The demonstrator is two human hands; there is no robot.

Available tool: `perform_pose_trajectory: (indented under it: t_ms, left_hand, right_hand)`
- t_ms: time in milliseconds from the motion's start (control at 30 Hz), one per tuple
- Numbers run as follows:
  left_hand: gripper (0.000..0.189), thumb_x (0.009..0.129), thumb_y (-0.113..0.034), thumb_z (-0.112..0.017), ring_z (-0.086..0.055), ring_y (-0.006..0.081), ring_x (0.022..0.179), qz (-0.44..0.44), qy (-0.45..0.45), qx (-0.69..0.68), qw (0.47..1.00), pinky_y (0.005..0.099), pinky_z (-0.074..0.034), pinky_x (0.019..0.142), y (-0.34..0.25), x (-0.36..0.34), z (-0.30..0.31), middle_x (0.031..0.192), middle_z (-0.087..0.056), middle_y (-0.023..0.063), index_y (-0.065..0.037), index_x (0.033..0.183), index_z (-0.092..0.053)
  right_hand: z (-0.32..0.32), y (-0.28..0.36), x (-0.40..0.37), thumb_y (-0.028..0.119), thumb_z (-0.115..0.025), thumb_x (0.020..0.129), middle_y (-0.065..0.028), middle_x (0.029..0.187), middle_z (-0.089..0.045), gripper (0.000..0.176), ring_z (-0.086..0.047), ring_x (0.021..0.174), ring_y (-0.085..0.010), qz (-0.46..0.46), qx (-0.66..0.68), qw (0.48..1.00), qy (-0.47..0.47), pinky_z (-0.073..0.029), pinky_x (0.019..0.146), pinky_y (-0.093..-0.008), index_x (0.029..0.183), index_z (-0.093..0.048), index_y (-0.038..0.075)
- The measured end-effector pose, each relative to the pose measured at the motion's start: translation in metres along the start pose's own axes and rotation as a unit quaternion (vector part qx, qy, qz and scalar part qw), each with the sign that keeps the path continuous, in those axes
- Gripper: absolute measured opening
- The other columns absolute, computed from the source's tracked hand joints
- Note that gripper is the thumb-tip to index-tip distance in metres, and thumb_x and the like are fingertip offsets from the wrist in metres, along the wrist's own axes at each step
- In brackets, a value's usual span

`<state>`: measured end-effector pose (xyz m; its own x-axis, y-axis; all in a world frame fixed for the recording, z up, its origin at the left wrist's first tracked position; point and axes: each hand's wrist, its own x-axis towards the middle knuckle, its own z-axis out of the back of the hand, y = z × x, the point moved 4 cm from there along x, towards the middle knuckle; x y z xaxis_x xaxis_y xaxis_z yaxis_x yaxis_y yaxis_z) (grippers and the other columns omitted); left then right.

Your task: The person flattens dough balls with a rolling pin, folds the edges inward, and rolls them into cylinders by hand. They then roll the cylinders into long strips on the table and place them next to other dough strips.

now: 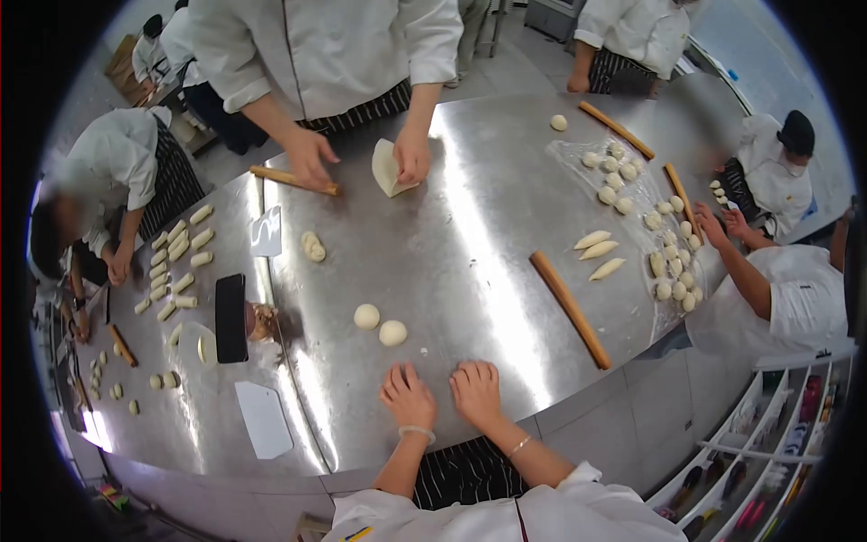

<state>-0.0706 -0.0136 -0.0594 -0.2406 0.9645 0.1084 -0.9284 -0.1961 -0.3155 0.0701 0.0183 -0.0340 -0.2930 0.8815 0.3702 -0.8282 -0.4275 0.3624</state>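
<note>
My left hand rests on the steel table near its front edge, fingers apart and slightly bent, holding nothing. Beside it my right hand lies on the metal in the same way, also holding nothing. Just beyond my left hand sit two round dough balls, one dough ball nearer and the other dough ball behind it to the left. To the right of my hands a wooden rolling pin lies at a slant, and past it are three pointed dough pieces.
Across the table a person's hand holds a flat dough sheet, with a rolling pin by their other hand. A black phone and white scraper lie left. Dough balls on plastic wrap cover the right side.
</note>
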Motion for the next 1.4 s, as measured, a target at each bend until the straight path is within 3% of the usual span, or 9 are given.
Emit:
perform_pose_trajectory:
  t_ms: [167,400,633,733,933,1100,1200,1333,1400]
  left_hand:
    - [0.051,0.084,-0.013,-0.056,-0.036,0.0352,0.128,0.008,0.020,0.000,1.000,0.0528,-0.027,0.104,-0.002,-0.001,0.001,0.137,-0.043,0.0200,-0.001,0.133,-0.047]
    - [0.050,0.086,-0.013,-0.057,-0.036,0.0337,0.129,0.005,0.018,0.014,1.000,0.0510,-0.027,0.104,-0.004,0.008,0.002,0.138,-0.042,0.0186,-0.003,0.134,-0.047]
    - [0.049,0.086,-0.013,-0.057,-0.036,0.0323,0.129,0.003,0.011,0.027,1.000,0.0509,-0.027,0.104,-0.002,0.004,-0.004,0.139,-0.042,0.0177,-0.003,0.134,-0.048]
    - [0.050,0.086,-0.014,-0.058,-0.036,0.0313,0.129,0.003,0.011,0.021,1.000,0.0504,-0.028,0.104,-0.002,0.004,-0.001,0.139,-0.042,0.0172,-0.003,0.134,-0.048]
    - [0.051,0.086,-0.014,-0.058,-0.035,0.0315,0.130,0.008,0.029,0.023,0.999,0.0503,-0.027,0.104,-0.001,0.004,-0.002,0.139,-0.042,0.0172,-0.003,0.134,-0.047]
    - [0.051,0.085,-0.014,-0.058,-0.036,0.0319,0.130,0.005,0.016,0.015,1.000,0.0508,-0.028,0.104,-0.003,0.005,-0.001,0.139,-0.042,0.0174,-0.003,0.134,-0.047]
    - [0.051,0.086,-0.014,-0.058,-0.036,0.0323,0.129,0.004,0.017,0.018,1.000,0.0514,-0.028,0.104,-0.001,0.004,-0.001,0.139,-0.042,0.0177,-0.002,0.134,-0.047]
    - [0.051,0.086,-0.014,-0.057,-0.037,0.0327,0.129,0.002,0.018,0.008,1.000,0.0521,-0.028,0.103,0.000,0.003,-0.003,0.139,-0.042,0.0181,-0.002,0.134,-0.047]
    - [0.051,0.086,-0.014,-0.057,-0.037,0.0328,0.129,0.001,0.013,0.008,1.000,0.0522,-0.028,0.103,-0.001,0.003,-0.002,0.139,-0.042,0.0180,-0.002,0.134,-0.047]
  right_hand:
    - [0.011,-0.081,0.027,0.011,-0.063,0.082,-0.0117,0.101,-0.058,0.009,-0.052,0.094,-0.0321,-0.056,0.001,0.998,0.000,-0.042,0.084,-0.0434,0.089,-0.058,0.007]
    - [-0.019,-0.043,0.025,0.011,-0.070,0.077,-0.0101,0.099,-0.058,0.015,-0.053,0.094,-0.0307,0.025,0.060,0.996,0.056,-0.043,0.083,-0.0420,0.088,-0.060,0.007]
    - [0.014,-0.053,-0.037,0.005,-0.068,0.078,-0.0112,0.113,-0.056,0.020,-0.047,0.108,-0.0354,-0.101,-0.009,0.995,0.012,-0.041,0.092,-0.0456,0.097,-0.061,0.005]
    - [-0.006,-0.047,0.009,0.009,-0.071,0.077,-0.0103,0.108,-0.058,0.022,-0.050,0.104,-0.0320,0.012,0.062,0.996,0.064,-0.041,0.092,-0.0447,0.096,-0.061,0.005]
    - [0.023,-0.055,-0.019,0.004,-0.071,0.076,-0.0112,0.109,-0.057,0.024,-0.051,0.103,-0.0319,-0.112,0.006,0.993,-0.028,-0.042,0.090,-0.0436,0.098,-0.060,0.004]
    - [0.006,-0.059,0.010,0.001,-0.067,0.075,-0.0129,0.107,-0.057,0.021,-0.052,0.102,-0.0321,-0.015,0.059,0.998,0.031,-0.044,0.087,-0.0433,0.095,-0.059,0.003]
    - [0.021,-0.082,0.019,0.002,-0.066,0.076,-0.0138,0.104,-0.058,0.017,-0.053,0.100,-0.0326,-0.125,0.107,0.986,-0.006,-0.044,0.086,-0.0430,0.092,-0.059,0.002]
    - [0.040,-0.068,0.033,0.003,-0.064,0.079,-0.0140,0.110,-0.059,0.025,-0.052,0.104,-0.0326,-0.059,0.147,0.987,-0.036,-0.042,0.091,-0.0421,0.103,-0.060,0.003]
    - [0.030,-0.070,0.033,0.010,-0.060,0.085,-0.0140,0.129,-0.055,0.035,-0.047,0.122,-0.0323,-0.021,0.070,0.993,0.095,-0.036,0.101,-0.0402,0.119,-0.058,0.004]
